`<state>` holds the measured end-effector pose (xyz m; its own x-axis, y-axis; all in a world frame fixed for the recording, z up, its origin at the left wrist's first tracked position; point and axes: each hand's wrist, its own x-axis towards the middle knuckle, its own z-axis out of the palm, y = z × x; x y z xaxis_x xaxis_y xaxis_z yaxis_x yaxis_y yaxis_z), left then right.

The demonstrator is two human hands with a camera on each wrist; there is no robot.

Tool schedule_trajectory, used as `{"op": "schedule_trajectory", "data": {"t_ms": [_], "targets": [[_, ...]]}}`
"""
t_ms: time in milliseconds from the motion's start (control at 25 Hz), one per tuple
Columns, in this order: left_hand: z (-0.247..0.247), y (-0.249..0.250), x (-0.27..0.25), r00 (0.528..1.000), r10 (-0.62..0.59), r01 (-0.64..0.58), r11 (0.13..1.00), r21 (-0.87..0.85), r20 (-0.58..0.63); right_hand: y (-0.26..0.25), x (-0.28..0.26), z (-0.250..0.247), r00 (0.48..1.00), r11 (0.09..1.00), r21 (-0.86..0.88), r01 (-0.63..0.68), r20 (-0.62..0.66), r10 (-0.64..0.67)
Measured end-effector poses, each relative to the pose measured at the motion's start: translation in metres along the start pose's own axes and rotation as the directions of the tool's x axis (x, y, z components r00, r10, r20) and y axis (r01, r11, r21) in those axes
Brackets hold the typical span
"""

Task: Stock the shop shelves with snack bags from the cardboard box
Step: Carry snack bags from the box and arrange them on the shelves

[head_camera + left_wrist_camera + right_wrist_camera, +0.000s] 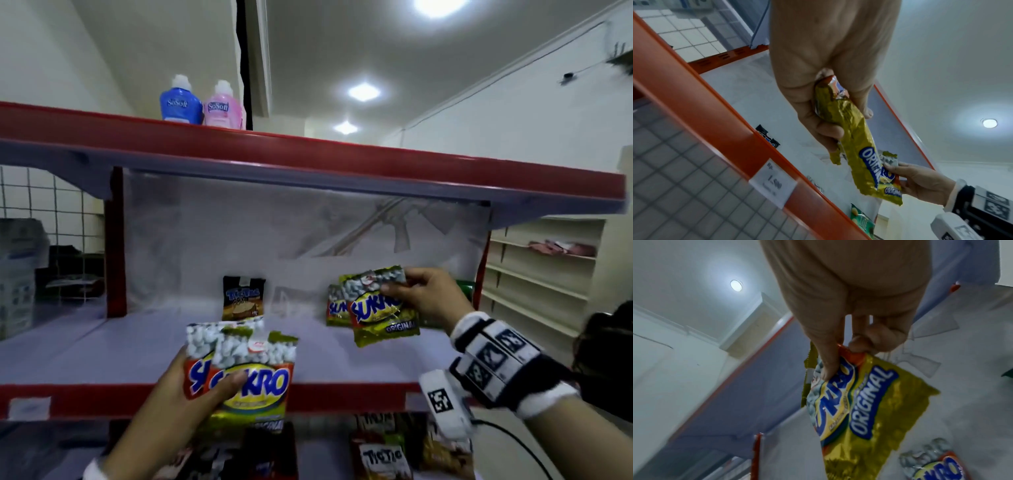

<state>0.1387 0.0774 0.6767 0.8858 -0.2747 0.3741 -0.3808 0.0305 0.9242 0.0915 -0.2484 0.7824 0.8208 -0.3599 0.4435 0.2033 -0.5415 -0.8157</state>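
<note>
My left hand (191, 387) grips a small stack of gold-and-red Sukro snack bags (239, 370) in front of the red shelf edge (342, 397). The left wrist view shows that stack (857, 146) edge-on between thumb and fingers (828, 134). My right hand (428, 294) pinches one Sukro bag (383, 308) by its top corner and holds it over the pale shelf board. The right wrist view has the bag (865, 402) hanging from thumb and fingers (828, 366). Just behind it another Sukro bag (334, 305) stands on the shelf. No cardboard box is in view.
A black Tic Tac bag (243, 298) stands at the middle back of the shelf, and a green bag (466, 287) is behind my right hand. Two SoSoft bottles (181, 101) sit on the top shelf. The lower shelf holds several Tic Tac bags (383, 455). Cream shelving (541, 274) lines the right wall.
</note>
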Motion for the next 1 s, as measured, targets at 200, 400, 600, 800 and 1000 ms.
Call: {"op": "schedule_trajectory", "data": {"t_ms": [200,400,600,800,1000], "targets": [[0.017,0.005,0.068,0.997,0.049,-0.045,0.995,0.087,-0.051,0.058,0.1,0.008,0.981,0.93,-0.339,-0.142,0.074,0.177],[0.065,0.006,0.125,0.998,0.061,-0.058,0.993,0.099,-0.031,0.112,0.155,0.045,0.902,0.877,-0.386,-0.287,0.199,0.383],[0.107,0.003,0.169,0.999,0.039,-0.042,0.993,0.114,0.023,0.147,0.174,0.056,0.848,0.857,-0.372,-0.356,0.255,0.464],[0.141,-0.01,0.195,0.995,-0.089,0.091,0.994,0.057,-0.036,0.161,0.178,0.051,0.849,0.873,-0.335,-0.355,0.275,0.451],[0.165,-0.018,0.211,0.962,-0.271,0.272,0.956,-0.112,0.022,0.156,0.177,0.04,0.885,0.881,-0.361,-0.307,0.231,0.403]]}}
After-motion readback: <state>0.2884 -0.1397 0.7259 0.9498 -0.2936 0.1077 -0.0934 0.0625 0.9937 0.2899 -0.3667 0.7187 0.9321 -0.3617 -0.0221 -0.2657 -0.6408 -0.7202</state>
